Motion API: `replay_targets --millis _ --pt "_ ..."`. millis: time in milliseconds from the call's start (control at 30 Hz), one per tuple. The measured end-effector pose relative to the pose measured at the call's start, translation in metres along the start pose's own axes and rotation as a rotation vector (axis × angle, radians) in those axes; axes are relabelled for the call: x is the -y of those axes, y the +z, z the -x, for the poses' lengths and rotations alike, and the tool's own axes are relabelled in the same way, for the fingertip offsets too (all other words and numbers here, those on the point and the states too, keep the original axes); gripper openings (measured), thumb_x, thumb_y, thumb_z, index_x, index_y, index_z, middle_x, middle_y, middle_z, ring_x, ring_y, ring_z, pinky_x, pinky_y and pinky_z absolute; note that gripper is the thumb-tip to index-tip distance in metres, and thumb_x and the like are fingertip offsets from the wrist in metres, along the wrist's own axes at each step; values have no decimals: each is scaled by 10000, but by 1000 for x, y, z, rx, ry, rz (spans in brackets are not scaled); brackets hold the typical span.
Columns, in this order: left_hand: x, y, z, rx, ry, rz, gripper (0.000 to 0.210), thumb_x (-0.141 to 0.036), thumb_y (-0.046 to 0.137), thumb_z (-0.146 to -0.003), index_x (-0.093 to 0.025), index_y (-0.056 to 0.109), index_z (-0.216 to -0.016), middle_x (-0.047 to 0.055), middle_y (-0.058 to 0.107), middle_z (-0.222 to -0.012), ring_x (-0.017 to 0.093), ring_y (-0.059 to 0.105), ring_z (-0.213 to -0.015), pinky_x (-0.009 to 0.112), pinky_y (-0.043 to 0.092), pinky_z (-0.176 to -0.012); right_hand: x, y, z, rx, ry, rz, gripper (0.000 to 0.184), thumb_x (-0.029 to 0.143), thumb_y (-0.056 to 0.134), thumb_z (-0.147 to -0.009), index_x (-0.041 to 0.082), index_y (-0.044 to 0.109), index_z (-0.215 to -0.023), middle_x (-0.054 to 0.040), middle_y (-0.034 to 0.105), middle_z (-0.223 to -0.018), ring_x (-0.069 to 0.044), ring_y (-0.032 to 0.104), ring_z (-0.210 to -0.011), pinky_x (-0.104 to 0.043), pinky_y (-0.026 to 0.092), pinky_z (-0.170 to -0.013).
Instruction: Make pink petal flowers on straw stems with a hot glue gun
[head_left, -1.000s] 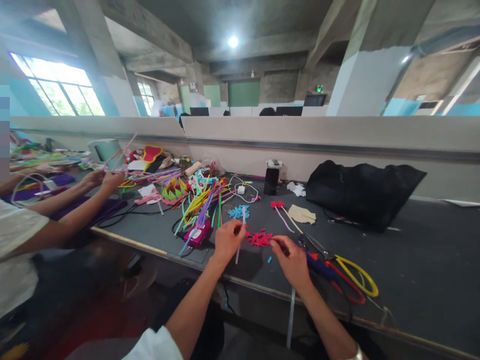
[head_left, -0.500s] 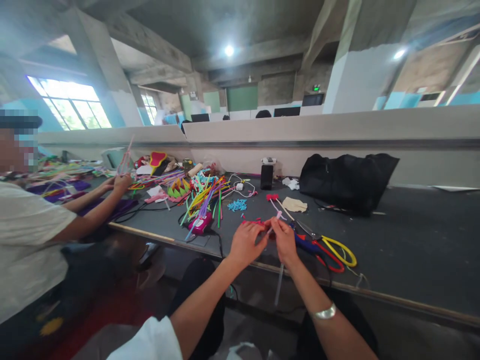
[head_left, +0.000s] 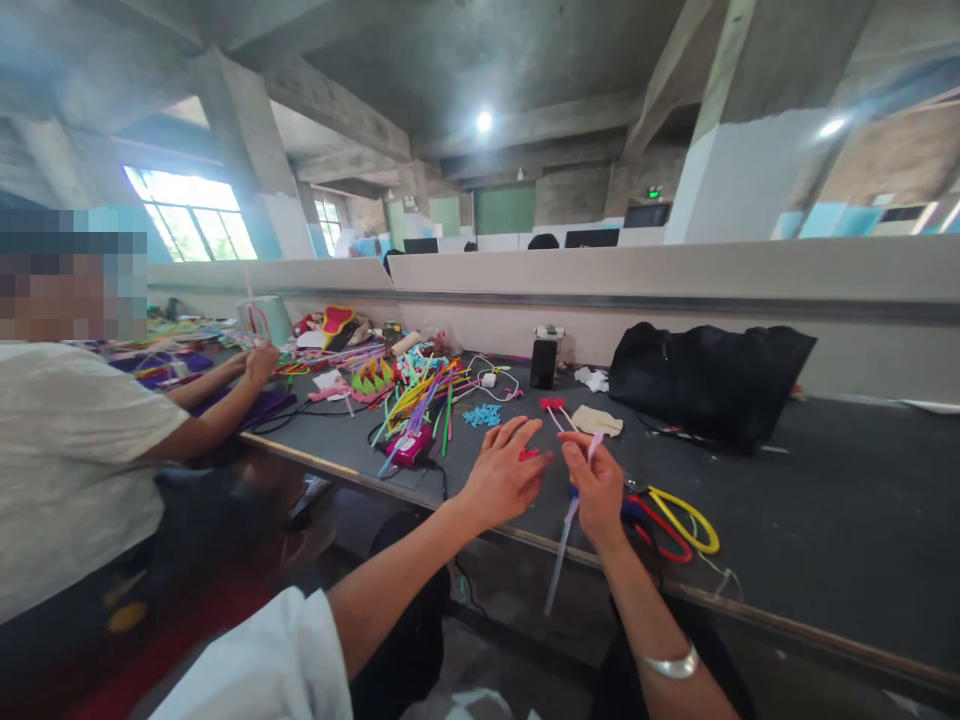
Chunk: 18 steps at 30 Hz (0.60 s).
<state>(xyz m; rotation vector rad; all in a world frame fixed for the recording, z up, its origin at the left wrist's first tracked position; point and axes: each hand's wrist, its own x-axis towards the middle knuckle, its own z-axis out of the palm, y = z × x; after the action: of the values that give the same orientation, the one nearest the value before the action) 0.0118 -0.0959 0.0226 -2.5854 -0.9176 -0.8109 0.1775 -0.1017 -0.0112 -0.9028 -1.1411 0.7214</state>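
Two hands now raised off the surface [head_left: 825,500]. Right hand [head_left: 598,487] fingers pinch the pale straw [head_left: 564,545], which hangs below them; half a second ago both gripped it. Left hand [head_left: 504,478] has let go, fingers spread beside red bits [head_left: 529,455].

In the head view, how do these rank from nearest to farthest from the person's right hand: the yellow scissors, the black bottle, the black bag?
From the right hand:
1. Yellow scissors, just to its right on the table.
2. Black bottle, farther back by the wall.
3. Black bag, back right; its near edge is hardly farther than the bottle, so too close to call.
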Motion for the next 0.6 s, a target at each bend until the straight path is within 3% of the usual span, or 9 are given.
replay_targets --millis 133,267,467,600 --pt "4 3 -1 46 52 -16 281 -216 600 -815 -252 701 -1075 112 401 -1488 310 287 -1381 494 256 -1090 5 -2 0 150 44 16 322 465 697 -742 187 730 -902 -32 657 -819 -159 548 -728 -247 421 -585" --pt "4 -1 -1 107 129 -50 237 -222 622 -805 -254 717 -1020 100 381 -1511 309 273 -1395 480 206 -1118 1 -2 -4 244 118 -25 261 428 743 -700 172 700 -690 6 607 -686 -99 462 -575 -227 366 -515" --pt "5 -5 5 120 125 -84 480 -189 605 -816 -331 594 -1275 94 333 -1545 320 255 -1407 499 194 -1115 -11 -6 -7 142 165 -140 350 507 708 -730 174 619 -675 45 492 -610 -45 270 -454 -208 201 -402" --pt "8 -6 9 131 117 -110 505 -196 602 -830 -341 556 -1312 109 302 -1559 313 235 -1423 502 199 -1108 -14 -10 -12 41 161 -218 379 543 684 -744 192 555 -683 51 439 -631 -48 261 -462 -189 177 -380"
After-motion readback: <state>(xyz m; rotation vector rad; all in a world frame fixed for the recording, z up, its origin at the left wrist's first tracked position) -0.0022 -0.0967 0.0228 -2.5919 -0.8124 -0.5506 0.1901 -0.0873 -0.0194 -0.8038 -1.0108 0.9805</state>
